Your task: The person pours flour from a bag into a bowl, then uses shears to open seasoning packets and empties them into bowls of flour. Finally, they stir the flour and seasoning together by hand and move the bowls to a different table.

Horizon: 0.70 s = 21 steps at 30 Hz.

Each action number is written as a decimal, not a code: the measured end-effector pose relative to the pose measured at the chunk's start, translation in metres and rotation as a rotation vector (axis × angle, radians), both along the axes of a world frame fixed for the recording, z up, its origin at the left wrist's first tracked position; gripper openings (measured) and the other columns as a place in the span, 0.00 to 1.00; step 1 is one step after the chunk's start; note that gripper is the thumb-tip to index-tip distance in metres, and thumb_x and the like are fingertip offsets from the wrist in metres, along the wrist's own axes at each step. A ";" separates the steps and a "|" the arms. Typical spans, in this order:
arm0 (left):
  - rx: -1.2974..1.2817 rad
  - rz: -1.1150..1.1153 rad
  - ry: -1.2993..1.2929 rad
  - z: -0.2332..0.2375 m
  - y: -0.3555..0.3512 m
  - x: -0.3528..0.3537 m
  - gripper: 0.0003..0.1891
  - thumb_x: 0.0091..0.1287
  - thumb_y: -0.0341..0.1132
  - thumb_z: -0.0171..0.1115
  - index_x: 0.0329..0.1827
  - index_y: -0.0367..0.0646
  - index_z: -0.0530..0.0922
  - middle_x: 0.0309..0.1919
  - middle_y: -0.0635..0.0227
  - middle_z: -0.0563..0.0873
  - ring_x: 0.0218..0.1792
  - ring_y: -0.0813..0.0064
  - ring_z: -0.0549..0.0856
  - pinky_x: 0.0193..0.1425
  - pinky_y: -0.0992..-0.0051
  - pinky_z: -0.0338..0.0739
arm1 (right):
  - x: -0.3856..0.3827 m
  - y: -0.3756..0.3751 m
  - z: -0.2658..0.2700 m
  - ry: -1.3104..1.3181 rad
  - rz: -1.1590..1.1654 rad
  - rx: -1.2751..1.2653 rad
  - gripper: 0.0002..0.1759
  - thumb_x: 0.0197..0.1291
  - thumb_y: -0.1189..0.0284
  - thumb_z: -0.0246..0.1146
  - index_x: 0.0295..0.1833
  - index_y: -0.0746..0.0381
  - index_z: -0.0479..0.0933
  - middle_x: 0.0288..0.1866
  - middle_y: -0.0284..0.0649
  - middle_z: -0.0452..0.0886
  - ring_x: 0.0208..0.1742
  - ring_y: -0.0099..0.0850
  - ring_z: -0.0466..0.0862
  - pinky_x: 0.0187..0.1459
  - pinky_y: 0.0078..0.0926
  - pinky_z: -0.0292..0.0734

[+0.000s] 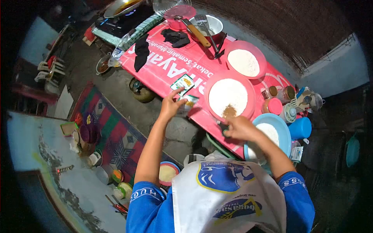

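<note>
My left hand point(171, 104) is at the table's front edge, its fingers closed on a small green-and-white packet point(189, 101). Just beyond it, a second green packet point(183, 84) lies on the red table cover point(155, 73). A pink bowl point(250, 91) of white flour has a small heap of brown powder point(229, 111) near its front rim. My right hand point(241, 128) is over the front edge of that bowl, fingers bent together; what they hold, if anything, is too blurred to tell. A blue bowl point(286, 134) of white powder stands beneath my right forearm.
Behind stands another pink bowl point(262, 62) of flour. Lidded jars point(273, 105) and a blue container point(300, 128) line the right end. Black cloths point(142, 53), a strainer point(196, 33) and a pan on a stove point(121, 7) are at the far left.
</note>
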<state>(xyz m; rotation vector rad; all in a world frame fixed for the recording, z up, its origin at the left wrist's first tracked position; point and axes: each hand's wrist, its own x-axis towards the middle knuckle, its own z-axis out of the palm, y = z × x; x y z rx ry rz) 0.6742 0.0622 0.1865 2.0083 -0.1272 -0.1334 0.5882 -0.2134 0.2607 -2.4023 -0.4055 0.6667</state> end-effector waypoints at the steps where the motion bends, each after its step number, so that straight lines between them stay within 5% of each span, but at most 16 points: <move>1: -0.036 0.002 0.072 -0.009 0.003 0.020 0.26 0.51 0.30 0.67 0.56 0.46 0.73 0.47 0.63 0.79 0.39 0.79 0.78 0.44 0.78 0.73 | -0.006 0.012 -0.019 -0.022 0.015 -0.034 0.18 0.41 0.66 0.63 0.35 0.66 0.70 0.26 0.51 0.76 0.29 0.47 0.78 0.32 0.39 0.72; 6: -0.057 0.093 0.154 -0.063 0.003 0.087 0.30 0.48 0.29 0.69 0.57 0.45 0.71 0.38 0.63 0.80 0.35 0.77 0.79 0.37 0.77 0.74 | -0.011 0.076 -0.098 -0.347 -0.156 -0.106 0.08 0.47 0.75 0.55 0.34 0.67 0.70 0.31 0.54 0.75 0.29 0.48 0.79 0.29 0.41 0.75; 11: -0.020 0.122 0.298 -0.056 -0.001 0.100 0.13 0.47 0.32 0.70 0.31 0.40 0.74 0.27 0.68 0.79 0.28 0.80 0.76 0.31 0.77 0.71 | 0.010 0.100 -0.143 -0.411 -0.180 -0.213 0.07 0.48 0.79 0.52 0.35 0.66 0.70 0.34 0.53 0.74 0.24 0.44 0.79 0.24 0.39 0.76; 13: -0.086 0.115 0.330 -0.053 0.002 0.101 0.13 0.46 0.32 0.70 0.30 0.39 0.75 0.27 0.69 0.79 0.27 0.80 0.75 0.30 0.77 0.70 | 0.014 0.102 -0.137 -0.443 -0.158 -0.225 0.07 0.48 0.80 0.52 0.35 0.66 0.69 0.35 0.53 0.73 0.22 0.44 0.79 0.22 0.38 0.76; 16: -0.133 0.080 0.270 -0.035 0.008 0.096 0.10 0.49 0.30 0.69 0.29 0.41 0.74 0.26 0.72 0.78 0.26 0.81 0.76 0.28 0.79 0.70 | 0.015 0.099 -0.105 -0.214 -0.035 -0.222 0.06 0.49 0.78 0.52 0.35 0.64 0.69 0.38 0.49 0.73 0.30 0.43 0.80 0.29 0.36 0.77; 18: -0.481 0.007 0.456 -0.007 0.011 0.090 0.09 0.51 0.28 0.67 0.29 0.43 0.72 0.26 0.71 0.78 0.27 0.81 0.77 0.28 0.81 0.71 | 0.015 0.093 -0.067 -0.569 -0.067 0.149 0.09 0.49 0.77 0.52 0.39 0.61 0.71 0.45 0.43 0.72 0.46 0.41 0.77 0.43 0.36 0.73; 21: -0.762 -0.191 0.732 0.029 0.005 0.076 0.07 0.55 0.24 0.61 0.30 0.44 0.71 0.27 0.71 0.78 0.30 0.79 0.80 0.34 0.77 0.78 | 0.045 0.070 -0.037 -1.042 -0.066 -0.003 0.18 0.46 0.75 0.56 0.47 0.54 0.73 0.52 0.38 0.71 0.54 0.35 0.70 0.53 0.38 0.65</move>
